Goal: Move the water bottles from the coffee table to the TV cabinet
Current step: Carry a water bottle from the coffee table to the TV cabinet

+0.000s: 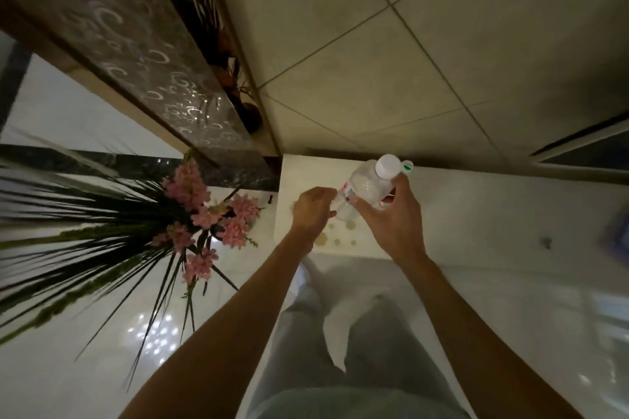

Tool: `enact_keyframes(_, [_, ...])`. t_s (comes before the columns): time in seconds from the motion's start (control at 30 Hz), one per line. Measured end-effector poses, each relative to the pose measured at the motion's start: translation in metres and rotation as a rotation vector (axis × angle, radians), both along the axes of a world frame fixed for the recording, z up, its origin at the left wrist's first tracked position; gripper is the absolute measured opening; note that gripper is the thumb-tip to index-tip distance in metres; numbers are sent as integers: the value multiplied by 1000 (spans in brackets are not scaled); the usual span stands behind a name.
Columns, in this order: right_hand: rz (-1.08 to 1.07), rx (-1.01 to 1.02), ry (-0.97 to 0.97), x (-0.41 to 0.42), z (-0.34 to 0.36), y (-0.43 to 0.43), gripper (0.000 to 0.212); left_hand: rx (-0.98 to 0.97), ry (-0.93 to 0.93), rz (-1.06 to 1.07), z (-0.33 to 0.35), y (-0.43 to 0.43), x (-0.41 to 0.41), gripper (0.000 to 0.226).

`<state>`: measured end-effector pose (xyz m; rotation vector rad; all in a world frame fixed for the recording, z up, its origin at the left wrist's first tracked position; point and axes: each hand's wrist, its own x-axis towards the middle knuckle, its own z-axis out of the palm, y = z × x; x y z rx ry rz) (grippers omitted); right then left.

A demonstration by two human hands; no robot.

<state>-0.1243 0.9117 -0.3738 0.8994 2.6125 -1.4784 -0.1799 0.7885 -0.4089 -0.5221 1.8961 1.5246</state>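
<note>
Right hand [391,218], as I read it from the head view: fingers and thumb curl round the upper body of the water bottle [366,185]. Left hand [313,211]: fingers curl, knuckles up, against the bottle's lower end; I cannot tell whether they pinch it or only touch it. Both bare forearms run up from the lower edge and meet at the bottle.

Tiled surface [374,44]: pale squares with dark joints, filling the upper half.

Floor [85,367]: glossy white, with a cluster of reflected light spots at lower left.

Patterned panel [136,44]: dark, with pale curled marks, slanting across the upper left.

Counter [493,207]: white, a band across the middle right; small beige flower prints [340,231] lie on its left end, under the hands.

Flower arrangement [204,214]: pink blooms among long dark leaves, just left of the counter.

The bottle itself: clear, tilted, held over the counter's left end, with the neck pointing away from me. I cannot tell whether its base rests on the counter.

Cap [388,165]: white, screwed on.

Green-and-white round piece [407,166]: just behind the cap; I cannot identify it.
</note>
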Motion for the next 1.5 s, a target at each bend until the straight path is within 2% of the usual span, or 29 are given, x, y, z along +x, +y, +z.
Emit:
enact_keyframes(0.17, [-115, -8, -21, -30, -25, -3, 75, -33, -18, -41, -26, 13, -35, 27])
enact_keyframes(0.33, [-194, -7, -33, -50, -82, -3, 61, -104, -28, -46, -85, 34, -61, 28])
enact_keyframes(0.5, [-355, 36, 18, -59, -164, -19, 78, -84, -58, 6, -149, 52, -78, 27])
enact_keyframes(0.63, [-447, 0, 52, -67, -215, -19, 73, -76, -62, -17, -195, 71, -88, 26])
enact_keyframes(0.73, [-496, 125, 34, -75, -241, -21, 54, -58, -60, -51, -225, 81, -95, 17])
enact_keyframes(0.8, [-525, 139, 41, -79, -255, -21, 41, -52, -53, -92, -239, 86, -100, 17])
enact_keyframes(0.83, [-543, 138, 32, -82, -263, -21, 46, -44, -56, -110, -247, 89, -101, 17])
enact_keyframes(0.9, [-580, 141, 16, -85, -276, -21, 70, -31, -55, -141, -259, 93, -105, 16])
enact_keyframes(0.93, [-592, 150, 16, -86, -281, -20, 73, -26, -54, -153, -264, 95, -107, 16])
enact_keyframes(1.07, [-612, 193, 33, -93, -296, -17, 59, -20, -28, -210, -277, 104, -117, 12])
enact_keyframes(1.2, [-652, 186, 68, -97, -309, -14, 61, -42, -29, -242, -285, 114, -124, 20])
enact_keyframes(1.33, [-657, 161, 81, -101, -311, -8, 65, -17, 10, -261, -285, 118, -125, 10])
enact_keyframes(1.5, [-639, 164, 38, -106, -308, -1, 69, -35, 38, -269, -282, 128, -126, 23])
